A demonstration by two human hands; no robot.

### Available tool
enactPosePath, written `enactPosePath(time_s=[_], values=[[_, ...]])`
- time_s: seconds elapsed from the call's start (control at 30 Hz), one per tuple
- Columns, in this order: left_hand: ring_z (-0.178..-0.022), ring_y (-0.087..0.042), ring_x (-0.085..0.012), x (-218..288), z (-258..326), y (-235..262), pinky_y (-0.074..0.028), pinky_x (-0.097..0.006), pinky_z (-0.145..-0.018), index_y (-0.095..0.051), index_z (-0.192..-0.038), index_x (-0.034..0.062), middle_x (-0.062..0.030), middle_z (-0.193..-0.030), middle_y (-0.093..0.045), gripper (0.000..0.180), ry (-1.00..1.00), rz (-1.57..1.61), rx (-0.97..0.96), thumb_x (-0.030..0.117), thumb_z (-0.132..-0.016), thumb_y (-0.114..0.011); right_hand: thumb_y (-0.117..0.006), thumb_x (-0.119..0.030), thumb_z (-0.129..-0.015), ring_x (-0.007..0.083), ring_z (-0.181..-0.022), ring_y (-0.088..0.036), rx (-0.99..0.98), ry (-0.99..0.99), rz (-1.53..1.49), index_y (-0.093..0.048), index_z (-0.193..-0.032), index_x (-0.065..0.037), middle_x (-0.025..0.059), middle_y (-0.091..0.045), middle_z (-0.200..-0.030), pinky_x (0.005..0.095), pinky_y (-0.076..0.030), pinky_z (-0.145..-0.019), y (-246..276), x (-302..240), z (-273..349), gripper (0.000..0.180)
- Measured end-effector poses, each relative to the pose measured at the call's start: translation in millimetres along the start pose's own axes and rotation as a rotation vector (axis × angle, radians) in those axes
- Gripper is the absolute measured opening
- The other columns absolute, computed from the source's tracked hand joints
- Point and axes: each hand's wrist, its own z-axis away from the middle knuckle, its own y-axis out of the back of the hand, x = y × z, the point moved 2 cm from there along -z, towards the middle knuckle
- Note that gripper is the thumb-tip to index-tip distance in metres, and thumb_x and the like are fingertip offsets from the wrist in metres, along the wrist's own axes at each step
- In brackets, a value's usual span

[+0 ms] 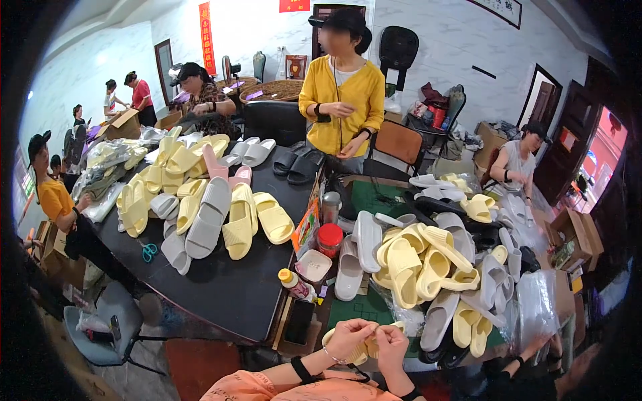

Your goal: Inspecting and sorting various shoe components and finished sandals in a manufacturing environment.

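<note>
While both hands meet at the lower edge of the view, they close on one pale yellow slipper (pixel 364 349) held just above the near rim of the surface (pixel 227 294). The left hand (pixel 348 337) has its grip pinching the slipper's upper edge, fingers curled tight, a bracelet on the wrist. The right hand (pixel 391 344) pinches the same edge right beside it, so the fingertips of the two hands nearly touch. The slipper is soft-looking, ribbed along its side and mostly hidden behind the hands.

Just beyond lies a heap of yellow and grey slippers (pixel 428 267), some on clear plastic bags (pixel 538 301). To the left stand a small bottle with a yellow cap (pixel 293 282), a red-lidded jar (pixel 330 238) and a dark phone (pixel 299 321). A second pile of slippers (pixel 200 207) covers the far dark surface, with teal scissors (pixel 148 251) near it. A person in a yellow cardigan (pixel 341 107) stands behind.
</note>
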Motion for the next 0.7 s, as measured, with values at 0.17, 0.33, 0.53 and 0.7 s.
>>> enactPosePath(time_s=[0.17,0.33,0.53,0.7], values=[[-0.060,-0.049,-0.0034,3.3,-2.0,6.5,-0.040,-0.015,-0.054,-0.060,-0.083,-0.0015,-0.0001,-0.071,-0.057,0.012,-0.026,-0.035,0.002,0.008,-0.077,-0.056,-0.053,-0.003,-0.076,0.0026,-0.058,-0.048,0.002,-0.035,0.082,-0.054,-0.077,0.004,0.0019,-0.055,-0.068,0.0161,-0.039,-0.052,-4.5,5.4,-3.9,0.006],[-0.071,-0.052,-0.0078,-0.7,0.9,14.6,-0.044,-0.021,-0.064,-0.057,-0.086,-0.0019,-0.0026,-0.079,-0.058,0.014,-0.042,0.016,0.024,0.009,-0.079,-0.053,-0.053,-0.010,-0.076,0.0075,-0.062,-0.047,-0.004,0.059,0.286,-0.052,-0.079,-0.001,0.0017,-0.051,-0.070,0.0208,-0.039,-0.056,-15.9,14.4,-3.2,0.009],[-0.072,-0.050,-0.0055,-7.2,-4.7,7.4,-0.041,-0.020,-0.066,-0.058,-0.084,0.0018,-0.0005,-0.078,-0.057,0.018,-0.114,-0.098,-0.033,0.017,-0.076,-0.058,-0.046,-0.025,-0.082,0.0183,-0.068,-0.053,-0.041,0.106,0.540,-0.052,-0.089,0.001,0.0102,-0.056,-0.079,0.0265,-0.041,-0.056,-7.2,-3.2,3.0,0.028],[-0.073,-0.054,-0.0138,1.6,6.5,10.2,-0.044,-0.024,-0.063,-0.057,-0.092,0.0020,-0.0067,-0.078,-0.057,0.027,-0.104,-0.199,0.019,0.024,-0.076,-0.057,-0.047,-0.026,-0.082,0.0221,-0.066,-0.051,-0.126,-0.016,0.346,-0.052,-0.089,0.001,0.0136,-0.055,-0.078,0.0287,-0.041,-0.058,-1.0,12.1,-3.9,0.029]])
